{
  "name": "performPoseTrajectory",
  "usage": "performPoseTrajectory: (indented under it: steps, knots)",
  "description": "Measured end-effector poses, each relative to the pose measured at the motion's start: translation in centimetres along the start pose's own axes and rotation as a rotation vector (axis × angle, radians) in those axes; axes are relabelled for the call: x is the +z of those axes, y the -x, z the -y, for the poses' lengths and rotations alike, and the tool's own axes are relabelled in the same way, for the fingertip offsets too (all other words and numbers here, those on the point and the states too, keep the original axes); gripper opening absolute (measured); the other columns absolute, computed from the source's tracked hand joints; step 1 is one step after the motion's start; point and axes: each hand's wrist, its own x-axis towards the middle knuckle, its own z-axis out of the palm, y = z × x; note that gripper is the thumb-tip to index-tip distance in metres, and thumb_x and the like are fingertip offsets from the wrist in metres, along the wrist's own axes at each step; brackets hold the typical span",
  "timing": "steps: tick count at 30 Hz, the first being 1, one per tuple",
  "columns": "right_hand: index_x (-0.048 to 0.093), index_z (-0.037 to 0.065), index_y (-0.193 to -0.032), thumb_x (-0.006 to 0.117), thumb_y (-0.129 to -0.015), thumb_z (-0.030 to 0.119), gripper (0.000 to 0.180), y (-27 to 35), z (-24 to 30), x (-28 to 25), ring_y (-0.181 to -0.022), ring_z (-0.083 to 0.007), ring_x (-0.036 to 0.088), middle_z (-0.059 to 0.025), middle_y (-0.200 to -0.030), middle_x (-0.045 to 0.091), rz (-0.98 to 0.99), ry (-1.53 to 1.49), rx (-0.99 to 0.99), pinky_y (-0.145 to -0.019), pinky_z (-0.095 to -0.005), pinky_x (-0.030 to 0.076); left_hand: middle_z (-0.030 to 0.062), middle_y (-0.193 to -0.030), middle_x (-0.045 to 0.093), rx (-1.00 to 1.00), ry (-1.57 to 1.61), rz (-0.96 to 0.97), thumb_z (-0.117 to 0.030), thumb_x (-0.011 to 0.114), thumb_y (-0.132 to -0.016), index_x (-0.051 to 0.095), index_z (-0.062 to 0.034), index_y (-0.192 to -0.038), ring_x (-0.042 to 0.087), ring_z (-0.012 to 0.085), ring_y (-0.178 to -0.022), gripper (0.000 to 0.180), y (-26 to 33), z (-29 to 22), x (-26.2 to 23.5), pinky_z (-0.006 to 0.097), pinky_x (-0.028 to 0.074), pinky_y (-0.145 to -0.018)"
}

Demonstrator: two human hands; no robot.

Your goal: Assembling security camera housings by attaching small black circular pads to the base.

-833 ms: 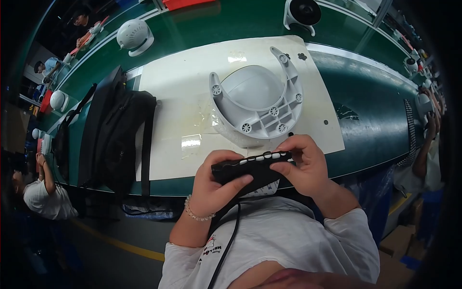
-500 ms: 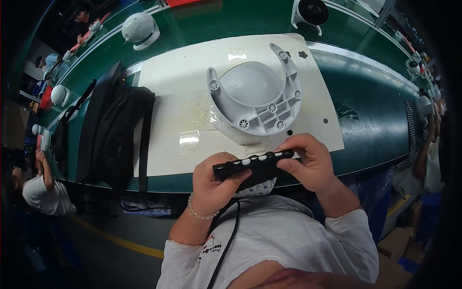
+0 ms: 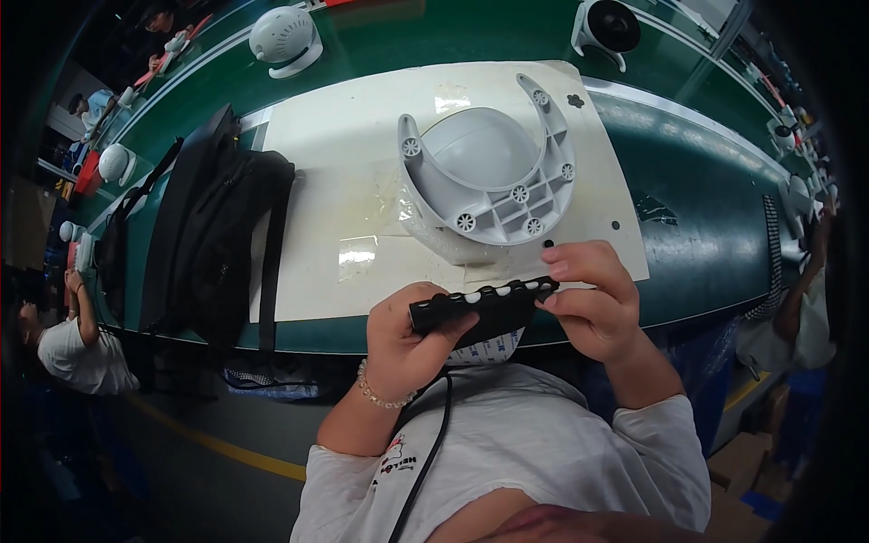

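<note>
Both of my hands are at a thin black sheet [image 3: 498,317] with rounded bumps and white spots along its upper edge. My left hand [image 3: 403,339] grips its left end, thumb in front. At the right end, the thumb and index finger of my right hand [image 3: 597,303] close on the edge; whether they hold a separate small piece is hidden. Beyond them a pale grey crescent-shaped base [image 3: 493,226] lies underside up, with a rounded body [image 3: 480,154] inside its curve. Several round sockets dot its ribbed underside.
A cream board [image 3: 335,199] lies under the base, with a small black dot [image 3: 615,225] and a flower-shaped black piece [image 3: 575,100] on it. A black bag [image 3: 226,226] lies left. White round appliances [image 3: 286,41] stand on the green belt [image 3: 453,27]. Other people work at both sides.
The fingers of my right hand have shifted at the sheet's right end, and the hand sits slightly further right. Appliances on the far belt have moved right. The view has shifted slightly.
</note>
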Motion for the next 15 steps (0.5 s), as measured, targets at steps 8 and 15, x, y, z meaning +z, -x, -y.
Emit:
performPoseTrajectory:
  steps: [8, 15]
  knots:
    - [0.053, 0.013, -0.090, 0.071, -0.064, 0.004, 0.033, -1.2, 0.7, 0.5, -0.098, -0.0284, 0.054, -0.0063, -0.099, 0.057, -0.048, -0.103, -0.060, -0.073, -0.0354, 0.036, 0.0071, -0.065, 0.057, -0.029, 0.021, -0.005, 0.007, 0.066, -0.066, 0.058, 0.0011, -0.073, 0.051, 0.0148, -0.054, 0.012, 0.0, 0.0, -0.1, 0.025, 0.039, -0.051]
    - [0.040, 0.016, -0.109, 0.070, -0.068, 0.004, 0.052, -1.0, 0.7, 1.0, -0.080, -0.0223, 0.058, -0.0008, -0.084, 0.063, -0.004, 0.201, -0.096, -0.065, -0.0340, 0.034, 0.0060, -0.064, 0.056, 0.002, -0.007, -0.003, 0.003, 0.067, -0.068, 0.059, 0.0008, -0.074, 0.051, 0.0120, -0.053, 0.010, 0.1, -0.2, 0.0, 0.023, 0.039, -0.049]
